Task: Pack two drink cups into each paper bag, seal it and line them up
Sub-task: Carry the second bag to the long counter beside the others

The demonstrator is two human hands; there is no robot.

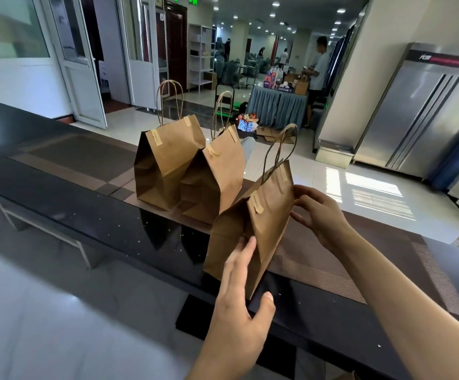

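Dark polished counter [94,215] with a woven brown mat [332,259] along it, fronting a tiled hall; steel cabinet [420,119] at right, cloth-draped table [277,105] with a standing person far behind.

Two sealed paper bags, far bag [168,165] and middle bag [217,182], upright on the mat, just beside each other and apparently touching at the base, tops folded shut under tan sticker strips, twisted handles raised. Third bag [253,231] nearest, likewise closed with a sticker [256,205], tilted with its top toward the row, lower corner at the counter's near edge. Cups not visible; presumably inside.

Left hand [239,305] relaxed, straight fingers laid flat against the third bag's near side, thumb spread below the bottom corner, grasping nothing. Right hand [318,215] at the bag's right edge, fingertips lightly curled on the paper near the top fold; whether pinching or merely steadying, not certain.

Step judged in hand: standing the third bag upright and aligning it with the other two. For a clean result: support under the base, not by the top fold, so as to spare the seal; bring upright before sliding, contents likely top-heavy and liquid; set fully onto the mat, clear of the counter edge; match the facing and spacing of the row; release only once flat on its base.
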